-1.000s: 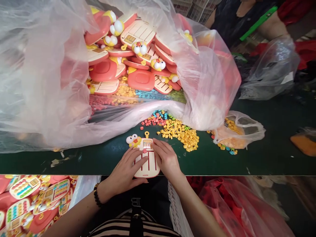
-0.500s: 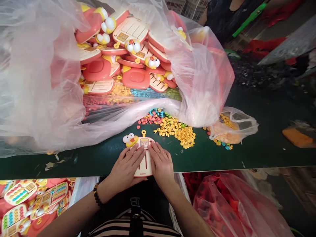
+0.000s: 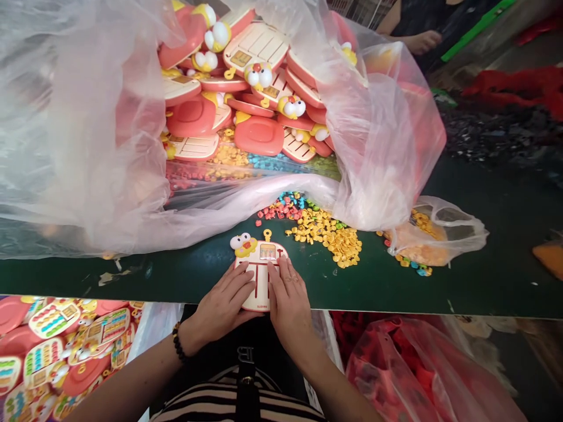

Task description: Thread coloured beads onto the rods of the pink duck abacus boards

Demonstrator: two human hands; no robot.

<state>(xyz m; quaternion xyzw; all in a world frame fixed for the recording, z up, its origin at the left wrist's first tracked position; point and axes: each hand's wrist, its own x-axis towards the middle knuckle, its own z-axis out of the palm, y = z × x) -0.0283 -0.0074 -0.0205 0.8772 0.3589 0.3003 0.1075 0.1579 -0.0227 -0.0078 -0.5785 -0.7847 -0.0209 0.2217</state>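
Note:
A cream toy board (image 3: 263,272) with a red rim, dark slots and a small picture window lies flat at the front edge of the green table. It has a yellow duck-like head with big white eyes (image 3: 243,244) at its upper left and a yellow loop on top. My left hand (image 3: 224,296) rests on the board's left side, fingers stretched over the face and thumb along the near edge. On the right side lies my right hand (image 3: 288,293), its fingers extended flat over the slots. Beyond the board are small yellow pieces (image 3: 343,243) and red pieces (image 3: 281,209).
A large clear plastic bag (image 3: 272,183) holds several similar boards (image 3: 259,136). A small bag (image 3: 440,240) with yellow pieces sits right. Finished-looking boards with coloured beads (image 3: 53,319) fill the lower left; red plastic bagging (image 3: 404,363) is lower right. Another person's hand (image 3: 424,42) shows at the back.
Both hands have slid down the board, uncovering its window and upper part. The whole view has shifted slightly. Another person's hand now shows at the back right.

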